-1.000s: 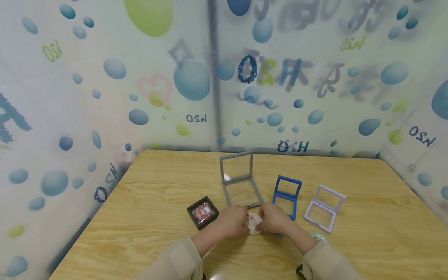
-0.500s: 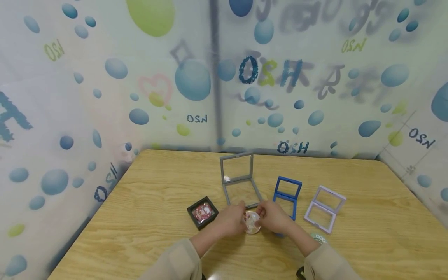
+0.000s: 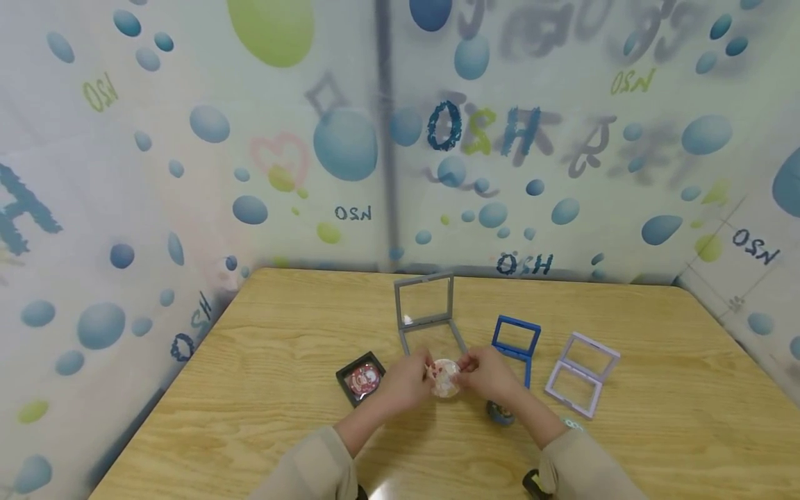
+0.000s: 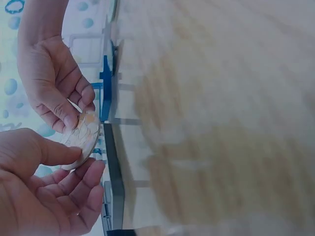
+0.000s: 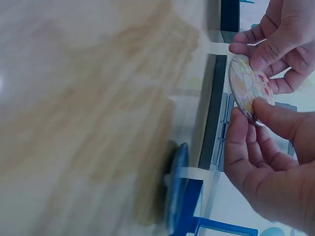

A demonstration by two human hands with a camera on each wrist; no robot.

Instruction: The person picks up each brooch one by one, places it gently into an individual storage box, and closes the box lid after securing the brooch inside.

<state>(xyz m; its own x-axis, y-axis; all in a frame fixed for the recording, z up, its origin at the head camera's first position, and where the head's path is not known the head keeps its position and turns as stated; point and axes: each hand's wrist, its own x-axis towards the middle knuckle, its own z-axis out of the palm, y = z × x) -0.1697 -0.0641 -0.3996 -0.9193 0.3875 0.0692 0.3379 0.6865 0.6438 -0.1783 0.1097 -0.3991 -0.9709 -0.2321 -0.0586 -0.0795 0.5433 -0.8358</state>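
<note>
A round button badge [image 3: 445,378] with a pale printed face is held up off the table between both hands. My left hand [image 3: 407,380] pinches its left edge, thumb on the face and fingers behind, as the left wrist view shows. On the opposite edge my right hand [image 3: 489,375] pinches it the same way. Just beyond the hands stands an opened grey display frame [image 3: 425,321], its lid upright; the badge and hands cover part of its lower half. Below the right hand lies a dark blue round badge [image 3: 500,412], also visible edge-on in the right wrist view.
Right of the hands, an opened blue frame [image 3: 528,368] and an opened lilac frame [image 3: 575,387] stand on the wooden table [image 3: 300,312]. A black frame [image 3: 348,368] with a red badge inside lies at left. A green badge [image 3: 571,423] is partly hidden by the right forearm.
Both hands have lifted the pale badge and moved it slightly away from the body, towards the grey frame. The dark blue badge has come into clearer view beneath the right hand.
</note>
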